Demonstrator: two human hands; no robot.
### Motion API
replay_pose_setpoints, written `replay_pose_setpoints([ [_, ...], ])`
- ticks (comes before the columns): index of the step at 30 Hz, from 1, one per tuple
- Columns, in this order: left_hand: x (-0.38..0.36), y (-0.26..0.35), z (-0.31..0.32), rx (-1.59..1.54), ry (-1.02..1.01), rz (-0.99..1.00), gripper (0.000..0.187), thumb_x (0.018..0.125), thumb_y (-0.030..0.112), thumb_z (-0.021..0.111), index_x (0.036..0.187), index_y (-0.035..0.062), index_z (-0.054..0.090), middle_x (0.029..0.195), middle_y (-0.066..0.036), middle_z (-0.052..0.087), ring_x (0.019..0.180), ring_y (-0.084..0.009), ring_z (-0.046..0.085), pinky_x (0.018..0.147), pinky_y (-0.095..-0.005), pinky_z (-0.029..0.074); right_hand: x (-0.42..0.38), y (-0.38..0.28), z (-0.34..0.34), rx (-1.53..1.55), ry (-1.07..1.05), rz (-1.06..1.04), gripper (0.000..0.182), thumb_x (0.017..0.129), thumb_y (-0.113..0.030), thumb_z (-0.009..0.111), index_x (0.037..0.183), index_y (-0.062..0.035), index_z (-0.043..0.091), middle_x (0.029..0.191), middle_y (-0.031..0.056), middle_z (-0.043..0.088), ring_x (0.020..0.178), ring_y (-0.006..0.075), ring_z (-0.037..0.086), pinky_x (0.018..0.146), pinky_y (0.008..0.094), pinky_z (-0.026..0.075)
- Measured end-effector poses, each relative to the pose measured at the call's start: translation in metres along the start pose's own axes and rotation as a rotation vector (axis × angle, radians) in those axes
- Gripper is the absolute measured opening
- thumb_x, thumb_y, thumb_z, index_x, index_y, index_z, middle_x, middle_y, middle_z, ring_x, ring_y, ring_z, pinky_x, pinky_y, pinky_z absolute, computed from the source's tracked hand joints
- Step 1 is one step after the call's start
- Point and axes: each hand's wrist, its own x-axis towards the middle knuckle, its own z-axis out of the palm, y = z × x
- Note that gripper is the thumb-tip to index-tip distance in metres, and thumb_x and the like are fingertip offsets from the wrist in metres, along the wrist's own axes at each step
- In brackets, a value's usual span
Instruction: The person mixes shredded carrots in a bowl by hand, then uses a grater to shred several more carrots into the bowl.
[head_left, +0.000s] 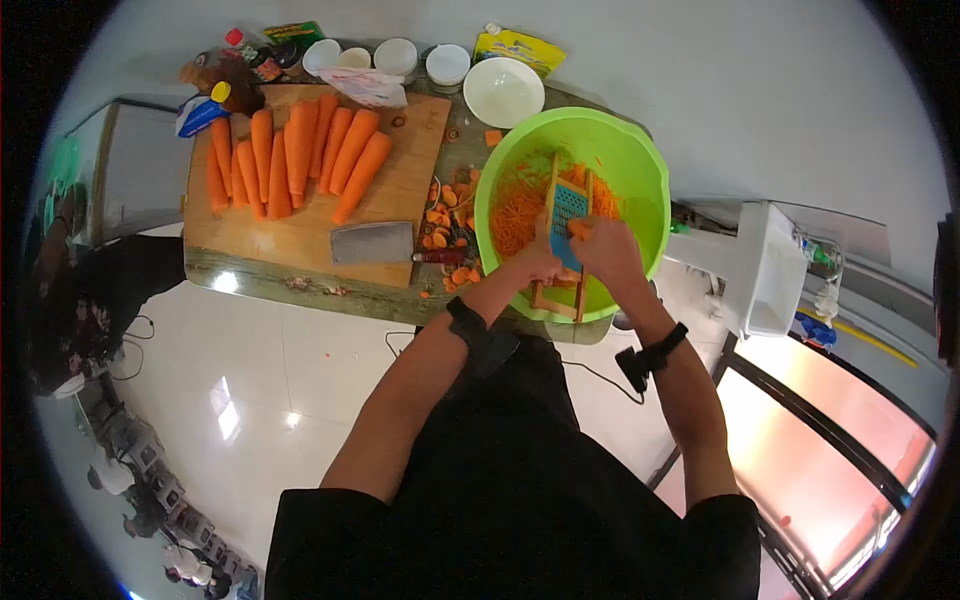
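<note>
Over a large green basin [655, 190], my left hand [541, 262] is closed around the side of a wood-framed grater [570, 206] with a blue grating plate. The grater slopes inside the basin, its lower end near the basin's front rim. My right hand [610, 252] grips a carrot [579, 229] against the grater; only its orange end shows, the rest is hidden by the fingers. Shredded carrot [516, 215] lies in the basin on both sides of the grater.
Several peeled carrots [298, 150] rest on a wooden cutting board [420, 130], with a cleaver [373, 243] near its front edge. Carrot ends [440, 215] lie between board and basin. A white bowl [504, 92] stands behind. A white sink [775, 280] is at right; another person [100, 300] is at left.
</note>
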Motion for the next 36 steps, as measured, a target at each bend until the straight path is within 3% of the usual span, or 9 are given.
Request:
replay_pose_setpoints([
  [2, 0.004, -0.002, 0.0, 0.126, -0.14, -0.091, 0.107, 0.07, -0.005, 0.074, 0.148, 0.0188, 0.005, 0.09, -0.01, 0.062, 0.055, -0.0172, 0.057, 0.044, -0.0301, 0.044, 0.024, 0.016, 0.013, -0.054, -0.015, 0.012, 0.025, 0.076, -0.024, 0.06, 0.087, -0.0056, 0.073, 0.088, 0.0234, 0.068, 0.082, 0.0425, 0.067, 0.078, 0.0502, 0.055],
  [5, -0.029, 0.027, 0.003, -0.091, 0.052, -0.02, 0.117, 0.069, -0.005, 0.075, 0.151, 0.0202, -0.005, 0.083, -0.01, 0.061, 0.055, -0.0177, 0.057, 0.044, -0.0312, 0.043, 0.075, 0.053, 0.044, -0.243, -0.067, -0.063, 0.027, 0.078, -0.025, 0.059, 0.085, -0.0021, 0.072, 0.09, 0.0241, 0.069, 0.086, 0.043, 0.067, 0.08, 0.0505, 0.055],
  [12, -0.007, 0.011, 0.001, -0.004, -0.001, -0.126, 0.127, 0.069, -0.006, 0.075, 0.151, 0.0206, -0.019, 0.083, -0.011, 0.062, 0.054, -0.0195, 0.057, 0.043, -0.0325, 0.044, 0.073, 0.025, 0.013, -0.159, -0.061, 0.132, 0.027, 0.08, -0.021, 0.058, 0.094, -0.0007, 0.069, 0.093, 0.0222, 0.07, 0.09, 0.041, 0.068, 0.082, 0.0495, 0.055],
  [14, -0.018, 0.022, 0.0, 0.027, 0.033, -0.092, 0.128, 0.069, -0.005, 0.075, 0.151, 0.0199, -0.02, 0.083, -0.012, 0.062, 0.059, -0.0194, 0.058, 0.044, -0.0321, 0.045, 0.038, 0.011, -0.001, -0.131, -0.052, -0.067, 0.029, 0.084, -0.031, 0.057, 0.095, -0.008, 0.072, 0.086, 0.0214, 0.068, 0.08, 0.0417, 0.066, 0.077, 0.0482, 0.056],
  [17, -0.021, 0.026, 0.001, -0.001, 0.027, -0.068, 0.128, 0.07, -0.006, 0.075, 0.151, 0.0205, -0.02, 0.084, -0.013, 0.062, 0.058, -0.0198, 0.058, 0.045, -0.0327, 0.045, 0.0, 0.024, 0.007, -0.17, -0.071, -0.264, 0.025, 0.084, -0.027, 0.057, 0.099, -0.0124, 0.072, 0.088, 0.0179, 0.069, 0.079, 0.0406, 0.066, 0.075, 0.0482, 0.055],
  [24, -0.03, 0.028, 0.0, -0.009, -0.014, -0.058, 0.128, 0.071, -0.007, 0.075, 0.15, 0.022, -0.021, 0.087, -0.016, 0.063, 0.057, -0.0205, 0.058, 0.046, -0.0341, 0.046, -0.069, -0.007, -0.015, -0.014, -0.101, -0.093, 0.022, 0.084, -0.024, 0.057, 0.098, -0.0154, 0.072, 0.087, 0.0157, 0.068, 0.078, 0.0383, 0.066, 0.071, 0.0472, 0.055],
  [30, -0.021, 0.032, 0.001, -0.048, 0.004, 0.017, 0.128, 0.071, -0.008, 0.075, 0.15, 0.0232, -0.022, 0.09, -0.018, 0.064, 0.056, -0.0212, 0.058, 0.048, -0.0353, 0.047, -0.02, 0.026, 0.018, -0.178, -0.122, -0.175, 0.023, 0.081, -0.024, 0.06, 0.096, -0.012, 0.072, 0.08, 0.018, 0.067, 0.071, 0.0406, 0.065, 0.066, 0.0482, 0.055],
  [35, -0.022, 0.026, 0.001, -0.05, 0.014, 0.155, 0.129, 0.072, -0.009, 0.075, 0.149, 0.0242, -0.023, 0.092, -0.02, 0.065, 0.055, -0.0218, 0.059, 0.049, -0.0363, 0.048, 0.021, 0.029, 0.023, 0.012, 0.103, 0.049, 0.026, 0.078, -0.028, 0.062, 0.085, -0.0041, 0.072, 0.075, 0.0252, 0.066, 0.076, 0.0432, 0.067, 0.074, 0.049, 0.056],
  [36, -0.022, 0.029, -0.001, -0.044, 0.012, 0.068, 0.128, 0.072, -0.009, 0.075, 0.149, 0.0241, -0.022, 0.091, -0.019, 0.065, 0.054, -0.0216, 0.058, 0.049, -0.0363, 0.048, 0.029, 0.025, 0.022, 0.023, 0.095, 0.05, 0.026, 0.078, -0.028, 0.062, 0.085, -0.0041, 0.072, 0.075, 0.0252, 0.066, 0.076, 0.0432, 0.067, 0.074, 0.049, 0.056],
])
